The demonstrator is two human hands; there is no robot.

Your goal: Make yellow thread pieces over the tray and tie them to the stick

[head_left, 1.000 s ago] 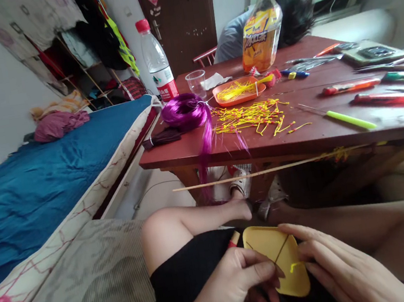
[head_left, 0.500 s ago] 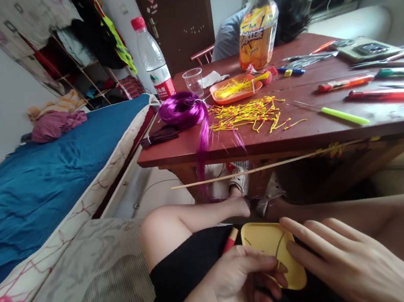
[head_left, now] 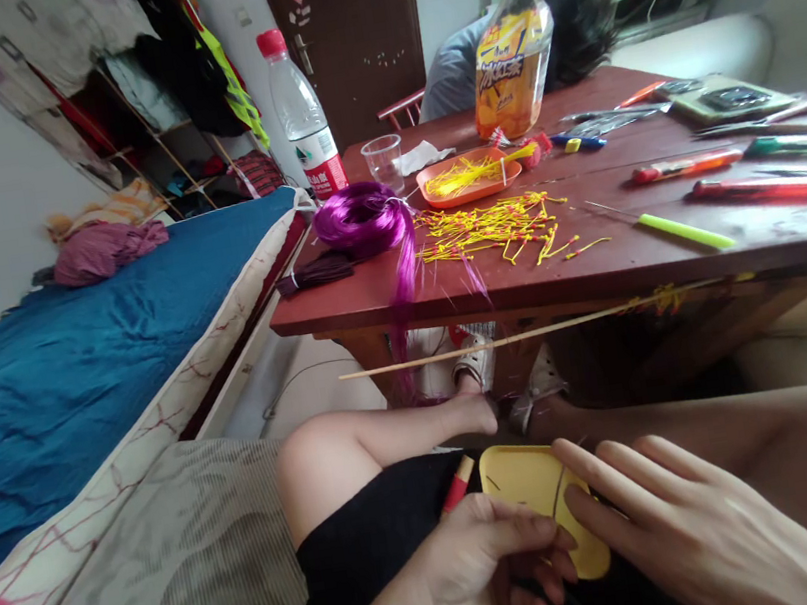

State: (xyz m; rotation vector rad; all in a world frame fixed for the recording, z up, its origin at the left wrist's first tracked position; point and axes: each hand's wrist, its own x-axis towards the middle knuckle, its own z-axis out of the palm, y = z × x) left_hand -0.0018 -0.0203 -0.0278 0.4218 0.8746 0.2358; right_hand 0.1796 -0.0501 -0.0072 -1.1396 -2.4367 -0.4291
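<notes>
Over my lap, my left hand (head_left: pixel 499 561) pinches the lower end of a thin dark strand (head_left: pixel 558 494) between thumb and index finger. My right hand (head_left: pixel 662 507) has its thumb and index finger at the strand's upper part, apparently pinching it; its other fingers lie stretched out together. Beneath both hands is a small yellow tray (head_left: pixel 503 462), partly covered by them, with a few short dark bits in it. A red stick with a tan end (head_left: pixel 459 484) lies beside the tray on the black cloth over my lap.
On the red table (head_left: pixel 568 286) are purple fibre (head_left: pixel 365 219), yellow stems with red tips (head_left: pixel 495 228), an orange tray (head_left: pixel 441 201), two bottles, and several tools. A thin wooden stick (head_left: pixel 456 350) extends along the table's front edge. Someone's head (head_left: pixel 578 19) rests at the far side.
My right hand has shifted slightly left along the strand, whose tip now shows beyond the index finger. My left hand keeps its pinch. The view has shifted slightly.
</notes>
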